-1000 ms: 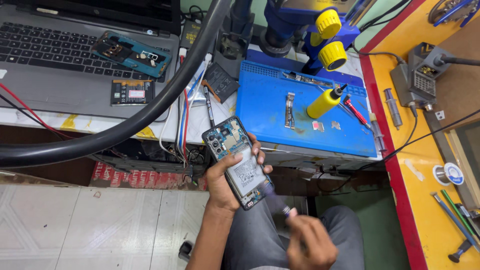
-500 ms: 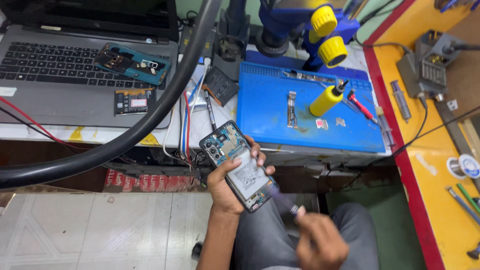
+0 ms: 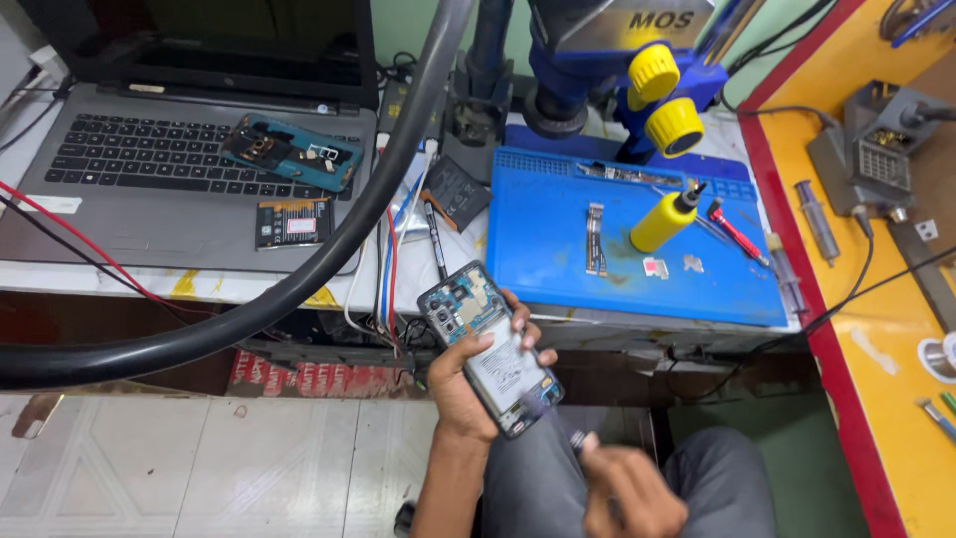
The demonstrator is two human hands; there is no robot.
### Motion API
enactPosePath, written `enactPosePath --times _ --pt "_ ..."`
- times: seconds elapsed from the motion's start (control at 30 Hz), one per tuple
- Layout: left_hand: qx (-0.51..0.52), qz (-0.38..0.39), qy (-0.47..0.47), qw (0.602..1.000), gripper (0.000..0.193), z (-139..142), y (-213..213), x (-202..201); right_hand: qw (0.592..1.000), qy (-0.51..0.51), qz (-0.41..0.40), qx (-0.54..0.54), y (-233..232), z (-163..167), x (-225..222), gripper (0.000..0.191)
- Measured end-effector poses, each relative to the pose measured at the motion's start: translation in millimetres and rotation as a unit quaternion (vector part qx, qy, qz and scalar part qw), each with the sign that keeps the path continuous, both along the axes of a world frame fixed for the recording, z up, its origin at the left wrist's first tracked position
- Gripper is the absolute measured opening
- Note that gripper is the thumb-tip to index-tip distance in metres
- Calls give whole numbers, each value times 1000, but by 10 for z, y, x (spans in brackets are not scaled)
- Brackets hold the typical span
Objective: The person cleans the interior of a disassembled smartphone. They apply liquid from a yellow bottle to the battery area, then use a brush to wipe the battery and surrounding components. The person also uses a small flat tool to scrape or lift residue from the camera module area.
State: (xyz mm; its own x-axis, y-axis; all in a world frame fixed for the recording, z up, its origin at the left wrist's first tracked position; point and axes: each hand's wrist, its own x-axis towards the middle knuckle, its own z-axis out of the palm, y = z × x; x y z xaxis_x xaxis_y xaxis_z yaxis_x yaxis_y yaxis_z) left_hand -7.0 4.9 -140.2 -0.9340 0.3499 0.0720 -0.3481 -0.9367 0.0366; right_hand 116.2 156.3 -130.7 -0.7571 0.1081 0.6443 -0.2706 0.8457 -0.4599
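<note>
My left hand [image 3: 460,389] grips an opened phone [image 3: 488,347] with its back off, circuit board and battery showing, held over my lap in front of the bench. My right hand [image 3: 629,490] is closed around a thin dark-handled tool [image 3: 560,426] whose tip meets the phone's lower end. Both hands sit below the bench edge, above my grey trousers.
A blue work mat [image 3: 558,254] carries a yellow bottle [image 3: 665,219], a red-handled tool [image 3: 735,229] and small flex parts. A grey laptop [image 3: 169,194] with a teal phone frame [image 3: 291,151] stands left. A thick black hose [image 3: 329,249] crosses in front. A blue microscope [image 3: 637,60] stands behind; an orange bench [image 3: 876,329] lies right.
The view has shifted slightly. My right hand has drawn lower and a little away while the tool stays at the phone's lower end. My left hand keeps holding the phone.
</note>
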Motion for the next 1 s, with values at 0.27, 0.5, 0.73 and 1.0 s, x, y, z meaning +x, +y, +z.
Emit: enactPosePath --times 0.27,0.5,0.73,1.0 --pt "-12 17 -22 1000 57 29 -22 39 998 -48 -34 -30 70 24 -9 13" --pt "-18 17 -22 999 57 -49 -1 15 995 -68 -64 -40 82 -92 -57 12" --pt "-1 14 -2 1000 57 -97 40 -21 999 18 50 0 134 -133 -100 22" --pt "-12 -1 -11 1000 57 -149 8 54 995 24 -79 -48 -16 47 -47 11"
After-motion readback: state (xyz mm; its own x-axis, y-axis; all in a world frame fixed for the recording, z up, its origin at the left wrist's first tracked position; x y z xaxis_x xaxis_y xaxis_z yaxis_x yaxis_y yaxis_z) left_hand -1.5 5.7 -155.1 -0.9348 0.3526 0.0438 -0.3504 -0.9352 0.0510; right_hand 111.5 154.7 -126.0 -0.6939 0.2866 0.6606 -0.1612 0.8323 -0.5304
